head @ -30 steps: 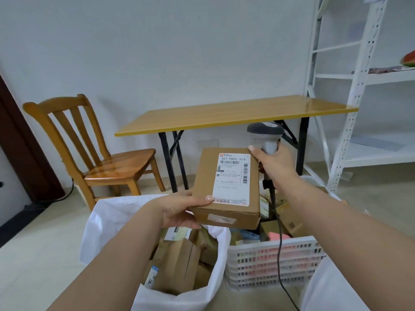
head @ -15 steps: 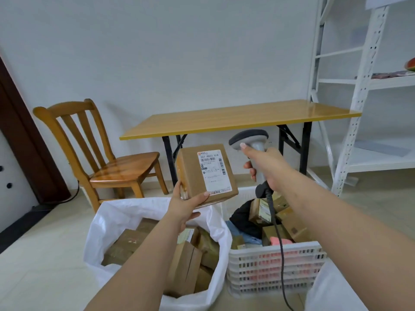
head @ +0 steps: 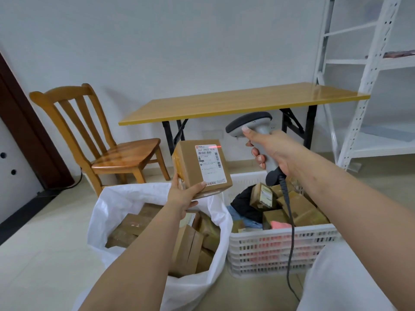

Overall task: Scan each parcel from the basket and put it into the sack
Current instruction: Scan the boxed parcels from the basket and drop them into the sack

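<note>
Left hand [head: 183,195] grip clamped round parcel [head: 202,167] bottom; right hand [head: 275,151] grip wrapped round scanner [head: 251,126] handle

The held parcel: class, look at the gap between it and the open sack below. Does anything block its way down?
Nothing visible does. The parcel, gripped by the left hand, hangs above the sack's open mouth. Inside the sack lie boxes, but there is room above them.
</note>
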Demonstrator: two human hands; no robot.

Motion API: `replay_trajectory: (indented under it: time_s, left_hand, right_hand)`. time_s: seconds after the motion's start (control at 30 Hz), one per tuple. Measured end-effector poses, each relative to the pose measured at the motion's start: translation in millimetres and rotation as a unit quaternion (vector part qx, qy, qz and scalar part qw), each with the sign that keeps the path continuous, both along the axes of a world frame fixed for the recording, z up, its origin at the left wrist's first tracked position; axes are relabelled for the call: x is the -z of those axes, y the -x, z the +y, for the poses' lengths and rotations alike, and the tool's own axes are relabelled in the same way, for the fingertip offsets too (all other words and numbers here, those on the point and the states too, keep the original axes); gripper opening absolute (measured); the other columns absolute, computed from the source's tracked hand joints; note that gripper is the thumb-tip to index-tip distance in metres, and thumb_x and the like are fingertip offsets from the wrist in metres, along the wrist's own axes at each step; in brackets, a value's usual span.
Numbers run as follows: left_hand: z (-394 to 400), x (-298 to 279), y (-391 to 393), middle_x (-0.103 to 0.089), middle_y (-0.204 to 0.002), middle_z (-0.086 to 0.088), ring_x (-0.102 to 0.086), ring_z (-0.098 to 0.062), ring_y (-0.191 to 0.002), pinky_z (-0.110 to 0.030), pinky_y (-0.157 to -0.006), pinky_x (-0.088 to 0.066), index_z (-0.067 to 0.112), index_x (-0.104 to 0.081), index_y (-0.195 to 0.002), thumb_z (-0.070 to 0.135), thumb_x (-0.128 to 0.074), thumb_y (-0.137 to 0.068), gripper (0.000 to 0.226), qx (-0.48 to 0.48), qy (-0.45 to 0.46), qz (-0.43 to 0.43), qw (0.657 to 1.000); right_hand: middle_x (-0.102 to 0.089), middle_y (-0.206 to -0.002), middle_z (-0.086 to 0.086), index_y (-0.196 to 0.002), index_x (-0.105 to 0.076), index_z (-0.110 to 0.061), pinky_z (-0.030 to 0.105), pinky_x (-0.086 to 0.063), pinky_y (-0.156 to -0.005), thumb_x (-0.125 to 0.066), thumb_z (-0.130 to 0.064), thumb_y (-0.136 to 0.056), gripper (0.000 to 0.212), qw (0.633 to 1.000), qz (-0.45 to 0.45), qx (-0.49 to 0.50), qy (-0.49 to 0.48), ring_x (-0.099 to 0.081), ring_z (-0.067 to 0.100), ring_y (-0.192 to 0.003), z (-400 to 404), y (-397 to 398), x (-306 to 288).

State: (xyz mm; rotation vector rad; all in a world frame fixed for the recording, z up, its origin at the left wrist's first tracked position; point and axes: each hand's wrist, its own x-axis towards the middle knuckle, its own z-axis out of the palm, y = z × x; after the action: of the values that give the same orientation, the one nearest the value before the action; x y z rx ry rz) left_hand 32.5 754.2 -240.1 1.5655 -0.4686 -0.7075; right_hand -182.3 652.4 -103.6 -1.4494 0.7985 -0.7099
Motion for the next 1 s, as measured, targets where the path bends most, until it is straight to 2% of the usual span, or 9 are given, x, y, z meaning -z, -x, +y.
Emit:
replay_trajectory:
  time_s: [0.1,0.2,0.53,0.83,1.0]
  left_hand:
    - [1,0,-2,-0.050,-0.139,-0.004,-0.059,-0.028,-0.114,-0.038,-0.081,-0.056,0.040,-0.017,-0.153,0.026,-0.088,-0.070,0.110,-0.006,-0.002,0.002,1.000]
    - [2,0,-3,-0.049,-0.139,-0.004,-0.059,-0.029,-0.115,-0.042,-0.087,-0.056,0.039,-0.016,-0.153,0.026,-0.087,-0.071,0.109,-0.012,-0.005,0.001,1.000]
    - [3,4,-7,-0.049,-0.140,-0.004,-0.056,-0.030,-0.119,-0.047,-0.096,-0.052,0.037,-0.015,-0.154,0.026,-0.085,-0.074,0.107,-0.019,-0.014,-0.003,1.000]
    - [5,11,-12,-0.046,-0.142,-0.003,-0.055,-0.028,-0.119,-0.039,-0.082,-0.054,0.036,-0.013,-0.155,0.027,-0.086,-0.073,0.110,-0.028,-0.018,-0.001,0.999]
    - [10,18,-17,-0.052,-0.134,-0.002,-0.059,-0.025,-0.112,-0.035,-0.073,-0.056,0.036,-0.019,-0.153,0.024,-0.085,-0.074,0.104,-0.023,-0.020,0.001,1.000]
  right_hand:
    - [-0.047,-0.059,0.002,-0.091,-0.058,-0.006,0.022,-0.035,-0.041,-0.068,-0.050,-0.085,0.045,1.000,0.009,-0.007,0.005,-0.037,0.010,-0.043,2,0,-1]
    - [-0.047,-0.060,0.001,-0.090,-0.058,-0.007,0.021,-0.035,-0.038,-0.067,-0.049,-0.085,0.044,1.000,0.016,-0.007,0.009,-0.037,0.009,-0.044,3,0,0]
    - [-0.047,-0.061,0.001,-0.089,-0.057,-0.008,0.021,-0.037,-0.040,-0.068,-0.047,-0.085,0.041,1.000,0.024,-0.006,-0.002,-0.037,0.009,-0.045,6,0,1]
    - [-0.048,-0.059,0.000,-0.090,-0.060,-0.007,0.022,-0.037,-0.040,-0.070,-0.048,-0.084,0.042,0.999,0.040,-0.002,0.008,-0.038,0.009,-0.042,6,-4,7]
    - [-0.048,-0.061,0.001,-0.091,-0.059,-0.007,0.022,-0.037,-0.041,-0.070,-0.047,-0.084,0.042,0.999,0.043,-0.007,0.000,-0.038,0.009,-0.044,6,-12,13]
